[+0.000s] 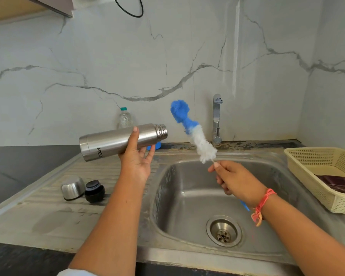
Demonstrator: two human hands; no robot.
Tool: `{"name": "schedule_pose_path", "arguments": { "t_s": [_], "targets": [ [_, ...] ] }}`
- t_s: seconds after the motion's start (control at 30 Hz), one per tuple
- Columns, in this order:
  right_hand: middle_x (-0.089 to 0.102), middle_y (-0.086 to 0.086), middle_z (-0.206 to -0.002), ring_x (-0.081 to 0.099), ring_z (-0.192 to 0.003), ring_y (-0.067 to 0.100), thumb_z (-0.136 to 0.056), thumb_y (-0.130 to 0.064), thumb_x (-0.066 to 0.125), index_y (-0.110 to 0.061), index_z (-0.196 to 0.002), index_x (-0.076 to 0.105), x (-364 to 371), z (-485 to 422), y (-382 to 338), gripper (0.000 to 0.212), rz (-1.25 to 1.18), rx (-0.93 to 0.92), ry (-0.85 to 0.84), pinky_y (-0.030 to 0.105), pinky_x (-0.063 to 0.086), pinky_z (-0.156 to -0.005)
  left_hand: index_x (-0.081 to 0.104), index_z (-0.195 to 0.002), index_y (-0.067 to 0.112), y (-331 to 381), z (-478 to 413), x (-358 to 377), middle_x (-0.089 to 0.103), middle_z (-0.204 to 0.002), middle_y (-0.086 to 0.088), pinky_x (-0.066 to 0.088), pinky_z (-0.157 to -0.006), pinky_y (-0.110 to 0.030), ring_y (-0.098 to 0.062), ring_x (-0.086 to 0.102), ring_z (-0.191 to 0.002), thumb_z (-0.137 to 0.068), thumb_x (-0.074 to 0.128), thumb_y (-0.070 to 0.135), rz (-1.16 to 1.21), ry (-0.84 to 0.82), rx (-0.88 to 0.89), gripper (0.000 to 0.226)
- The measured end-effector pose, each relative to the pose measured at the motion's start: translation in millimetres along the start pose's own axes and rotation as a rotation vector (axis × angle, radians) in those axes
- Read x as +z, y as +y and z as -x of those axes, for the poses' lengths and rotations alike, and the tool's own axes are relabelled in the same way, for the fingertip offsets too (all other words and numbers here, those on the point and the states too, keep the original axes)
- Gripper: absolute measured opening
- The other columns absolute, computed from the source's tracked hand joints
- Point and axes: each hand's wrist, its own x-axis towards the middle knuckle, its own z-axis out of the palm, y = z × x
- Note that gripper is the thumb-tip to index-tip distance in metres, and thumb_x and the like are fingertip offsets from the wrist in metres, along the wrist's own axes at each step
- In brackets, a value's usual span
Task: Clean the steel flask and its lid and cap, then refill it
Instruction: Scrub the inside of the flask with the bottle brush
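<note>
Left hand: the left hand [136, 162] holds the steel flask [112, 141] from below, with the thumb laid over the front of the body and the fingers curled behind it.
Flask: it is in the air above the left rim of the sink, almost level, with the base to the left and the open threaded mouth to the right, a little higher.
Right hand: the right hand [233, 180] is closed round the thin stem of the bottle brush [193, 132], just under the white bristles. It is above the sink basin [167, 186].
Brush: it points up and to the left, white bristles below and blue ones at the tip. The blue tip is to the right of the flask mouth, near it but apart.
Cap and lid: the steel cap [73, 188] and the black lid [94, 191] lie side by side and touching on the draining board [48, 216], below the flask and left of the left forearm.
Edges: the basin wall falls just under both hands, and the drain [224, 231] is low between the forearms.
Behind: the tap [217, 118] stands at the wall, just right of the brush. A plastic bottle [125, 117] stands behind the flask.
Right side: a cream basket [317, 186] with a dark cloth [339, 184] in it sits on the surface, well apart from the right hand.
Open room: there is free air between the flask mouth and the brush, and above the basin.
</note>
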Motion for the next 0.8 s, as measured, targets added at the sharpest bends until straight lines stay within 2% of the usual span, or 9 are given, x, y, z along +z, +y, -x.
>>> {"name": "schedule_pose_path", "arguments": {
  "t_s": [0.07,0.13,0.23,0.33,0.47,0.63,0.73,0.8],
  "targets": [
    [0.062,0.005,-0.075,0.053,-0.054,0.010,-0.103,-0.022,0.054,-0.020,-0.099,0.061,4.0,2.5,1.5,0.008,0.012,-0.008,-0.023,0.026,0.041,-0.047,0.054,-0.138,0.022,1.1,0.0,-0.5,0.073,-0.126,-0.007,0.064,-0.083,-0.043,-0.025,0.075,-0.107,-0.054,0.099,0.033,-0.002,0.003,0.008,0.096],
    [0.064,0.003,-0.073,0.049,-0.049,0.010,-0.103,-0.023,0.055,-0.020,-0.099,0.057,6.7,4.4,2.1,0.005,0.036,-0.024,-0.066,0.023,0.036,-0.043,0.055,-0.138,0.021,2.3,0.6,-0.5,0.074,-0.125,-0.007,0.064,-0.084,-0.044,-0.026,0.075,-0.105,-0.056,0.099,0.033,-0.002,0.015,0.012,0.094],
    [0.049,-0.011,-0.055,0.035,-0.042,0.004,-0.104,-0.032,0.050,-0.018,-0.098,0.062,8.4,5.6,-0.2,0.019,0.068,-0.049,-0.063,0.022,0.031,-0.044,0.055,-0.137,0.022,3.2,0.7,0.4,0.074,-0.124,-0.007,0.064,-0.082,-0.044,-0.026,0.076,-0.105,-0.060,0.098,0.033,-0.007,0.033,0.015,0.089],
    [0.044,-0.021,-0.042,0.044,-0.039,-0.003,-0.106,-0.034,0.045,-0.022,-0.096,0.070,9.1,6.3,-2.0,0.029,0.136,-0.076,-0.003,0.023,0.038,-0.058,0.056,-0.136,0.022,3.7,0.8,-0.3,0.073,-0.125,-0.007,0.064,-0.083,-0.045,-0.026,0.075,-0.107,-0.064,0.097,0.033,0.004,0.043,0.020,0.084],
    [0.037,-0.016,-0.044,0.036,-0.038,0.001,-0.105,-0.033,0.047,-0.023,-0.089,0.072,6.4,7.2,-4.2,0.031,0.116,-0.101,0.037,0.012,0.029,-0.042,0.058,-0.132,0.021,5.0,2.7,-1.0,0.073,-0.123,-0.008,0.062,-0.089,-0.047,-0.026,0.074,-0.108,-0.071,0.094,0.031,0.029,0.048,0.025,0.072],
    [0.039,-0.012,-0.048,0.036,-0.043,0.003,-0.105,-0.036,0.047,-0.027,-0.086,0.071,9.4,11.6,-6.3,0.032,0.256,-0.136,-0.006,0.015,0.032,-0.047,0.062,-0.129,0.019,4.7,5.3,1.3,0.074,-0.122,-0.009,0.062,-0.092,-0.048,-0.026,0.074,-0.108,-0.074,0.093,0.030,0.020,0.047,0.020,0.064],
    [0.040,-0.004,-0.055,0.037,-0.046,0.007,-0.105,-0.035,0.047,-0.028,-0.084,0.071,11.9,8.6,-6.4,0.032,0.287,-0.147,0.030,0.023,0.034,-0.051,0.060,-0.131,0.019,2.7,8.8,6.2,0.076,-0.120,-0.008,0.063,-0.087,-0.046,-0.025,0.076,-0.105,-0.075,0.092,0.029,-0.009,0.007,0.023,0.065],
    [0.039,-0.005,-0.054,0.037,-0.045,0.007,-0.105,-0.034,0.047,-0.028,-0.084,0.071,13.4,7.4,-7.4,0.032,0.307,-0.147,0.042,0.026,0.034,-0.052,0.061,-0.129,0.019,1.1,10.6,8.8,0.076,-0.119,-0.008,0.064,-0.084,-0.044,-0.025,0.076,-0.104,-0.076,0.091,0.027,-0.035,-0.014,0.030,0.062]
  ]
}}
